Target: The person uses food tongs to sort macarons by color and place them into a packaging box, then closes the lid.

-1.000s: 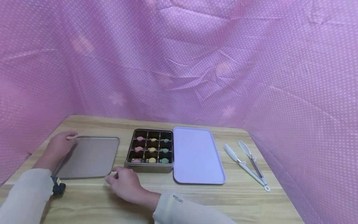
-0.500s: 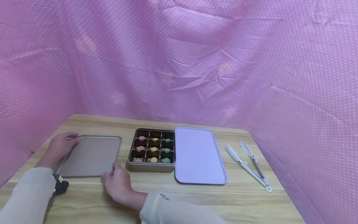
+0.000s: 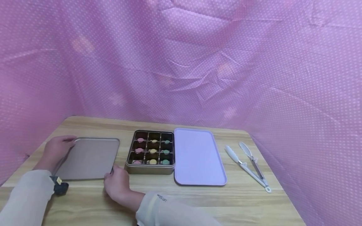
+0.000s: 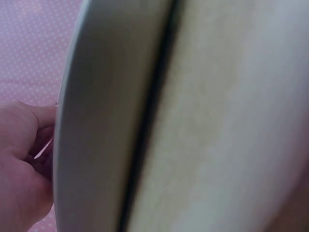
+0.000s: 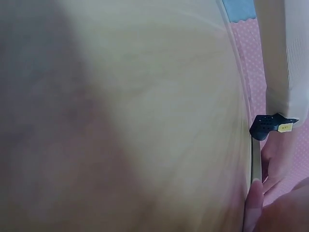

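A flat brown-grey tin lid [image 3: 89, 158] lies at the left of the table. My left hand [image 3: 56, 152] holds its left edge near the far corner; some fingers are hidden. At the near right corner, my right hand [image 3: 117, 185] pinches the rim, with the fingertips partly out of sight. In the left wrist view the lid's side wall [image 4: 101, 121] looms close beside the hand [image 4: 19, 164]. To the right of the lid stands a square tin [image 3: 150, 169] with a divided insert, bearing pink, yellow and green round sweets in its compartments.
A lilac tray [image 3: 199, 157] lies right against the tin's right side. Farther right, white-tipped tongs [image 3: 249, 169] lie spread on the wooden table [image 3: 240, 204]. Pink dotted cloth [image 3: 181, 62] hangs behind and at both sides.
My right hand has moved left onto the lid's near right corner and taken hold of it. The left hand stays at the left edge; lid, tin, tray and tongs keep their places.
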Demonstrator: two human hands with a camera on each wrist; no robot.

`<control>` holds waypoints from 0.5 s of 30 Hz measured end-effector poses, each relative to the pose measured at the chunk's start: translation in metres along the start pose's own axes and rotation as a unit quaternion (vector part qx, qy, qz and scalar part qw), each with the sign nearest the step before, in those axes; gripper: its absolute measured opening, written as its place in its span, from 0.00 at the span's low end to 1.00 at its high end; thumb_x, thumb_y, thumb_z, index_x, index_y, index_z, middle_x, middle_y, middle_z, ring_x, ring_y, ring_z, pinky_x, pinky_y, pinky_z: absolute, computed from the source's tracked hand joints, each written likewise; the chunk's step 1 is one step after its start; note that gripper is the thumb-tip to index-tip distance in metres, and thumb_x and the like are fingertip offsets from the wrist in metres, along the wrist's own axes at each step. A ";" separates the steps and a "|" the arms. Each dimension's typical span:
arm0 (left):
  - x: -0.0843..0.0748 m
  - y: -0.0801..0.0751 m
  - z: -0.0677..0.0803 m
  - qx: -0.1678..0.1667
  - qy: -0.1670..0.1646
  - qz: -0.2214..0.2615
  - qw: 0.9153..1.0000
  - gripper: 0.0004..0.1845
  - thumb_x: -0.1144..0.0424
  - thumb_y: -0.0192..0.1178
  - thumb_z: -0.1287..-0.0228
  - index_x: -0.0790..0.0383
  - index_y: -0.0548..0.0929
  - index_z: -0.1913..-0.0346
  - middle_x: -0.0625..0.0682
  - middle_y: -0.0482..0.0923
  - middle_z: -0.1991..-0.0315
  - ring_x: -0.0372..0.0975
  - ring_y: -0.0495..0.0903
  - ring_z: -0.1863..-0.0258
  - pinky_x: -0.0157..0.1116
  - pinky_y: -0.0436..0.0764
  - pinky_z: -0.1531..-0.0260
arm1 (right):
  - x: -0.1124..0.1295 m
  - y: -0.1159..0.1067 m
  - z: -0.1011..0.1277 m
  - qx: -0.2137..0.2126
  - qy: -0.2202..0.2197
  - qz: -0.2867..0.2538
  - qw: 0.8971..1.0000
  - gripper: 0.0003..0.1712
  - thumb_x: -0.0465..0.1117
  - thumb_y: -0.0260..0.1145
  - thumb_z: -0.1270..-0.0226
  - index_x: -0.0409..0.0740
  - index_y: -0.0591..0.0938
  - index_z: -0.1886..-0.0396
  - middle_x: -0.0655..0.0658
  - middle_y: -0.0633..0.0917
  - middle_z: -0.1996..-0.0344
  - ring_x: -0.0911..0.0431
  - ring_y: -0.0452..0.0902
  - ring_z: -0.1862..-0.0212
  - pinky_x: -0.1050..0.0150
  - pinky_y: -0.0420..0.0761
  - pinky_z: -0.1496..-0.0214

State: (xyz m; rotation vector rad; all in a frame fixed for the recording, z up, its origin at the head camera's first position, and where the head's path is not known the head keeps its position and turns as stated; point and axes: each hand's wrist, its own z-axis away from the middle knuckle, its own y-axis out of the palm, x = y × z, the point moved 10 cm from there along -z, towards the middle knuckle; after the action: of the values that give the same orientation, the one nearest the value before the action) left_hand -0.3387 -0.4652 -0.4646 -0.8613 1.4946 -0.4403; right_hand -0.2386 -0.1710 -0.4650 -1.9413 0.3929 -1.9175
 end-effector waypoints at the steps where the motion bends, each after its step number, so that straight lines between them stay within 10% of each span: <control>1: 0.001 0.000 0.000 0.002 -0.003 0.001 1.000 0.22 0.60 0.52 0.23 0.76 0.76 0.38 0.77 0.73 0.39 0.70 0.71 0.41 0.65 0.73 0.47 | -0.001 0.001 0.000 0.001 0.007 -0.007 1.000 0.09 0.35 0.68 0.34 0.44 0.86 0.55 0.51 0.87 0.70 0.65 0.79 0.70 0.72 0.83 0.64; 15: 0.008 -0.013 -0.002 0.014 -0.053 0.001 0.999 0.22 0.59 0.55 0.25 0.74 0.79 0.39 0.74 0.75 0.41 0.67 0.74 0.42 0.56 0.80 0.54 | -0.003 0.007 0.003 0.023 0.065 -0.144 0.987 0.20 0.29 0.62 0.31 0.45 0.83 0.41 0.53 0.78 0.82 0.60 0.74 0.86 0.72 0.78 0.84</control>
State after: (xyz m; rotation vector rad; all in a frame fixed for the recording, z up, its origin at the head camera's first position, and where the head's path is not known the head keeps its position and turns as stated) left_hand -0.3371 -0.4797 -0.4603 -0.8471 1.3895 -0.4072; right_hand -0.2356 -0.1760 -0.4706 -1.9364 0.1038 -2.2190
